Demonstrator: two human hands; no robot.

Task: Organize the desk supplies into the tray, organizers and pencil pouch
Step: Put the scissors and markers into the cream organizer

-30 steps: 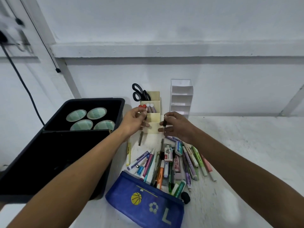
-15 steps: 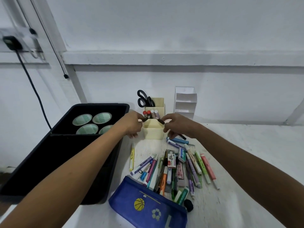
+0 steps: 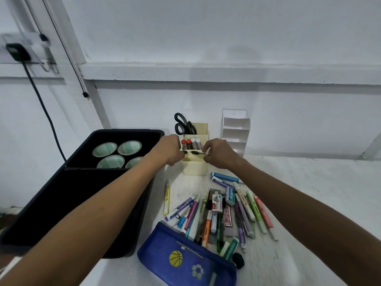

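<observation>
Right grip [image 3: 218,152] pinched a dark pen [image 3: 196,153] level over the front compartment of the cream organizer [image 3: 194,171]; I saw my left grip [image 3: 172,150] curled at that compartment's left rim, its hold hidden. Loose pens [image 3: 243,203] lay on the surface beside the blue pouch [image 3: 185,263] and black tray [image 3: 51,203].

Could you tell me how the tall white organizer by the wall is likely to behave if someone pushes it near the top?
The white organizer would probably tip rather than slide: it stands tall and narrow. Its tiers look empty, so it is likely light, with little weight low down to steady it. It appears thin-walled but rigid, so it should hold its shape when gripped.
</observation>
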